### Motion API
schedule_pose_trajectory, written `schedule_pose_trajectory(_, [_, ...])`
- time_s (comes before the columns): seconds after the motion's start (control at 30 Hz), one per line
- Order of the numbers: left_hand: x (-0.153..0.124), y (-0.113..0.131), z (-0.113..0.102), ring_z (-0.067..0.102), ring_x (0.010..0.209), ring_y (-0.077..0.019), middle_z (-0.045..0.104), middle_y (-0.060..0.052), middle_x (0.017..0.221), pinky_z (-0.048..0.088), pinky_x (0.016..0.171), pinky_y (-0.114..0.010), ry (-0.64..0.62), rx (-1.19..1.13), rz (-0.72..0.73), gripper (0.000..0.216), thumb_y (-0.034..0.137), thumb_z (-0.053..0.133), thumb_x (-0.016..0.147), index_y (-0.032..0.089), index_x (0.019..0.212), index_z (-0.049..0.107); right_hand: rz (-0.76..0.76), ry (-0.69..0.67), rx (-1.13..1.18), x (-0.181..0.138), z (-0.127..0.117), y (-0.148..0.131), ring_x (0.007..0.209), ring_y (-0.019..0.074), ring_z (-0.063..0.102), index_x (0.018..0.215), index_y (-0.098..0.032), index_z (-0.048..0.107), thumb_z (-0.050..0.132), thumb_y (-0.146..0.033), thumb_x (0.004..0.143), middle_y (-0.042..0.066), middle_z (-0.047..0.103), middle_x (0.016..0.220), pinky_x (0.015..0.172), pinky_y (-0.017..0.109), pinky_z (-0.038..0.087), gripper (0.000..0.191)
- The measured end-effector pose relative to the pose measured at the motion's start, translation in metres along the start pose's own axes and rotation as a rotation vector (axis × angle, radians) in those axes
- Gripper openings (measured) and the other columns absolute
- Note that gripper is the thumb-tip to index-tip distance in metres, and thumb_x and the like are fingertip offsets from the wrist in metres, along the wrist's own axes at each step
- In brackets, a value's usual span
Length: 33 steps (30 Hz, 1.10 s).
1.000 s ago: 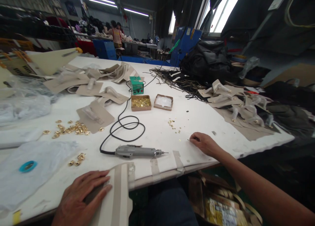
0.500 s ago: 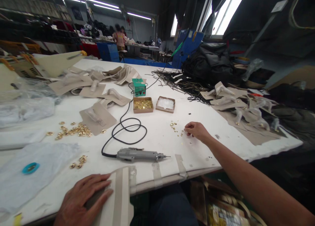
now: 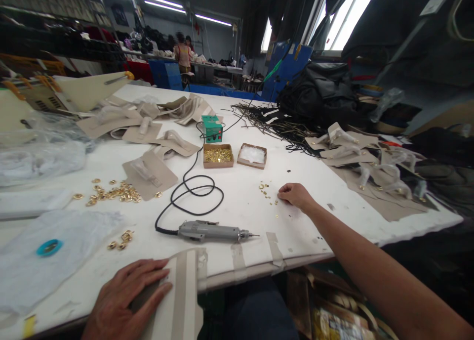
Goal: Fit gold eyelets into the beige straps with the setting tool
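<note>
My left hand (image 3: 128, 298) lies on a beige panel with a taupe stripe (image 3: 185, 285) at the table's front edge. Its fingers stretch across the panel, with the thumb apart from them. My right hand (image 3: 294, 195) is over the table with thumb and fingertips pinched together; anything between them is too small to make out. Just left of those fingertips lie several small gold-coloured fasteners (image 3: 264, 186). A grey electric screwdriver (image 3: 209, 230) rests between my hands, its bit pointing right and its black cord (image 3: 192, 213) looped behind it.
Behind are an open box of gold-coloured fasteners (image 3: 218, 163), a box with white contents (image 3: 252, 162) and a green power unit (image 3: 212, 129). Gold-coloured rings (image 3: 128, 191) and beige pieces (image 3: 150, 174) lie left. More beige panels (image 3: 351, 154) are piled right. A person (image 3: 182, 57) stands far back.
The view has shifted slightly. My right hand stays pinched beside the small fasteners, its fingertips drawn together a little more. My left hand stays on the panel.
</note>
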<state>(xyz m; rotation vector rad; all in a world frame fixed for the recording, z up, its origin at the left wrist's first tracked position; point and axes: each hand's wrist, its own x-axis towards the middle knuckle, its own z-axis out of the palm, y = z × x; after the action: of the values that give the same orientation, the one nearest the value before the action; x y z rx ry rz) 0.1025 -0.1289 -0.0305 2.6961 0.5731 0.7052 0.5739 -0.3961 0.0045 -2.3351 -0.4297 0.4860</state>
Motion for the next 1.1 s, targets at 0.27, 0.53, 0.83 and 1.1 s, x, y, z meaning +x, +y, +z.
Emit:
schedule_pose_trajectory(0.27, [-0.003, -0.002, 0.0, 0.072, 0.111, -0.0307, 0.081, 0.001, 0.114, 0.059, 0.096, -0.049, 0.009, 0.016, 0.018, 0.043, 0.073, 0.06, 0.089, 0.039, 0.103, 0.081, 0.038, -0.028, -0.086, 0.002, -0.001, -0.008, 0.061, 0.01, 0.062, 0.097, -0.014, 0.07, 0.07, -0.034, 0.099, -0.001, 0.068, 0.079, 0.059, 0.024, 0.054, 0.021])
schedule_pose_trajectory(0.53, [0.0, -0.002, -0.001, 0.073, 0.108, -0.03, 0.081, 0.001, 0.112, 0.061, 0.093, -0.048, 0.027, 0.019, 0.054, 0.041, 0.071, 0.06, 0.09, 0.038, 0.103, 0.081, -0.055, 0.068, 0.021, -0.01, -0.003, 0.002, 0.051, 0.0108, 0.058, 0.085, -0.018, 0.076, 0.075, -0.022, 0.081, -0.002, 0.067, 0.057, 0.054, 0.021, 0.047, 0.005])
schedule_pose_trajectory(0.83, [-0.003, -0.007, 0.002, 0.072, 0.113, -0.0302, 0.08, 0.002, 0.117, 0.06, 0.096, -0.049, 0.005, 0.026, 0.035, 0.04, 0.071, 0.062, 0.09, 0.039, 0.106, 0.08, -0.03, 0.031, 0.11, -0.014, -0.008, -0.001, 0.054, 0.011, 0.059, 0.09, -0.016, 0.072, 0.065, -0.026, 0.089, 0.001, 0.068, 0.065, 0.051, 0.02, 0.048, 0.012])
schedule_pose_trajectory(1.1, [-0.001, -0.003, 0.0, 0.073, 0.111, -0.0307, 0.081, 0.001, 0.115, 0.06, 0.096, -0.049, -0.009, 0.016, 0.015, 0.041, 0.071, 0.062, 0.089, 0.039, 0.104, 0.081, -0.083, -0.102, -0.084, -0.035, -0.005, -0.012, 0.051, 0.011, 0.054, 0.084, -0.018, 0.076, 0.068, -0.024, 0.087, -0.002, 0.063, 0.058, 0.05, 0.021, 0.04, 0.011])
